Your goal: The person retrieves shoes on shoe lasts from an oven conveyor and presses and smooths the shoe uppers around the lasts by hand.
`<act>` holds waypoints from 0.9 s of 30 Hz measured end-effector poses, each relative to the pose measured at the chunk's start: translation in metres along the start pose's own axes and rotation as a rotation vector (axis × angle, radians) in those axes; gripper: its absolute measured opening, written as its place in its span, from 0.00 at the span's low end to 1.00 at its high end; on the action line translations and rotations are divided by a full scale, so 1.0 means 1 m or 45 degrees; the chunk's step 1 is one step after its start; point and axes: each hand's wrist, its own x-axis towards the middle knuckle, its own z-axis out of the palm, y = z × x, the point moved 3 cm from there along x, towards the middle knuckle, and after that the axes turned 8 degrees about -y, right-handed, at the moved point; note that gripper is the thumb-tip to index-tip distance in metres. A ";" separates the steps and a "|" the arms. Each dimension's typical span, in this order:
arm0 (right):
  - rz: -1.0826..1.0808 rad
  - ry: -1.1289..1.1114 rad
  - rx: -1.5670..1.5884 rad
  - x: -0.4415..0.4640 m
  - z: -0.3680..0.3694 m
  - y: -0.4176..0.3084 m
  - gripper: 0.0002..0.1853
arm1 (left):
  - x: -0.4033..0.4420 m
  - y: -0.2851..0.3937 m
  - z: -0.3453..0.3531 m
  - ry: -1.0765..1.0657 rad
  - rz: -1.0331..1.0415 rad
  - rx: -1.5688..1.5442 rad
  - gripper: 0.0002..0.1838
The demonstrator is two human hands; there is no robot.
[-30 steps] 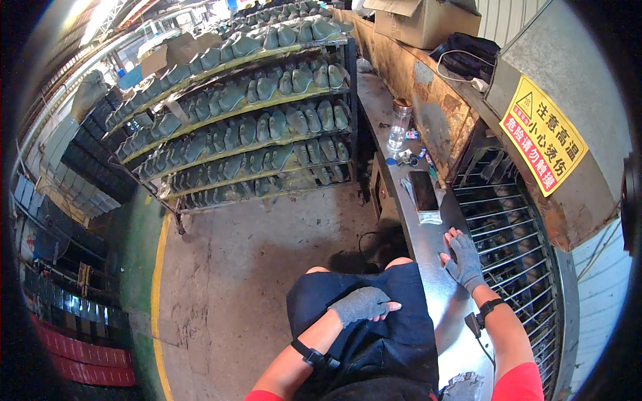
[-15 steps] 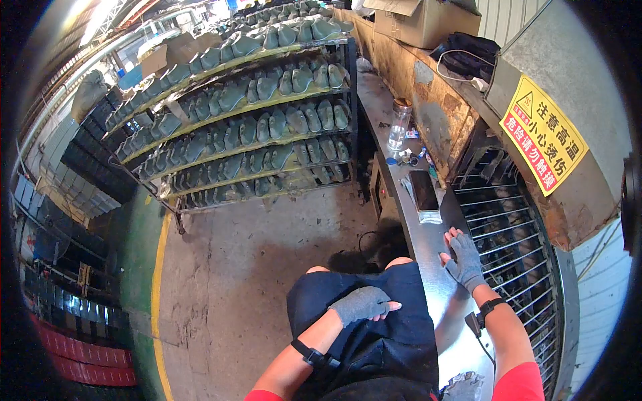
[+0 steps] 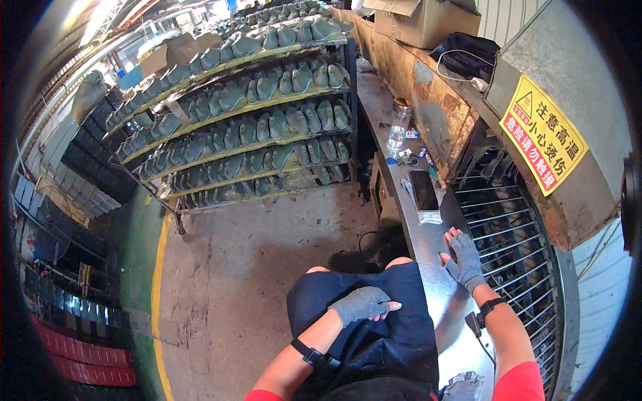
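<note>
Our L hand (image 3: pixel 361 306) lies curled on our navy garment (image 3: pixel 391 344); can't tell how tightly, or if gripping anything. Our R hand (image 3: pixel 463 259), open & empty, rests on steel bench (image 3: pixel 438 294), smartphone (image 3: pixel 423 190) at its 11 o'clock.

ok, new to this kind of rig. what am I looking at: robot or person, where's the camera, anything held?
No robot: these are a person's hands in grey fingerless gloves, seen from a head-worn camera looking forward and down. The left hand lies curled on the lap, palm hidden, so I can't tell whether it holds anything. The right hand rests on the metal bench beside a barred grate; nothing shows in it. Further along the bench are a smartphone and a clear bottle. Ahead stands a rack of shoe-shaped forms; at right, a yellow warning sign.
</note>
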 end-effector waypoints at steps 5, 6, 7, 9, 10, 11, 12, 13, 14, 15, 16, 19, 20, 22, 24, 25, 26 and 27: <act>0.020 -0.015 0.002 0.000 0.001 0.001 0.36 | -0.002 0.002 -0.001 0.005 0.004 -0.008 0.36; 0.017 -0.012 -0.006 0.000 0.001 0.001 0.36 | -0.002 0.003 -0.001 0.004 0.002 -0.009 0.36; 0.014 -0.010 -0.014 0.000 0.001 0.001 0.36 | -0.002 0.003 -0.001 0.004 0.001 -0.011 0.36; 0.012 -0.009 -0.008 0.000 0.001 0.001 0.36 | -0.003 0.004 -0.001 0.002 0.006 -0.010 0.36; 0.011 -0.008 -0.002 0.000 0.001 0.001 0.36 | -0.003 0.004 -0.001 0.001 0.012 -0.008 0.36; 0.011 -0.008 -0.002 0.000 0.001 0.001 0.36 | -0.002 0.003 -0.001 0.001 0.011 -0.009 0.36; 0.011 -0.010 -0.005 0.000 0.001 0.001 0.36 | -0.002 0.003 -0.001 0.002 0.010 -0.001 0.36; 0.012 -0.011 -0.008 0.000 0.001 0.001 0.36 | -0.002 0.003 -0.001 0.002 0.009 0.006 0.36; 0.012 -0.011 -0.008 0.000 0.001 0.001 0.36 | -0.001 0.003 -0.001 0.002 0.009 0.006 0.36; 0.010 -0.011 -0.012 0.000 0.001 0.001 0.36 | -0.001 0.003 -0.001 0.001 0.009 0.010 0.36; 0.007 -0.011 -0.016 0.001 0.001 0.001 0.36 | -0.001 0.003 -0.001 0.001 0.009 0.014 0.36; -0.002 0.002 -0.017 0.000 0.002 0.002 0.37 | -0.001 0.002 0.000 0.011 0.010 0.009 0.36; -0.002 0.002 -0.017 0.000 0.003 0.002 0.37 | -0.001 0.002 0.000 0.010 0.010 0.008 0.36; 0.002 0.001 -0.026 0.000 0.004 0.003 0.37 | -0.001 0.002 0.000 0.008 0.013 0.006 0.35; 0.006 -0.004 -0.017 0.000 0.002 0.002 0.37 | -0.001 0.002 0.000 0.014 0.029 -0.001 0.35; 0.012 -0.009 -0.007 0.000 0.001 0.001 0.37 | -0.002 0.002 0.000 0.019 0.046 -0.007 0.35; 0.012 -0.009 -0.007 0.000 0.001 0.001 0.37 | -0.002 0.002 0.000 0.019 0.045 -0.007 0.35; 0.010 -0.009 -0.012 0.000 0.001 0.001 0.37 | -0.003 0.003 -0.001 0.015 0.045 -0.004 0.35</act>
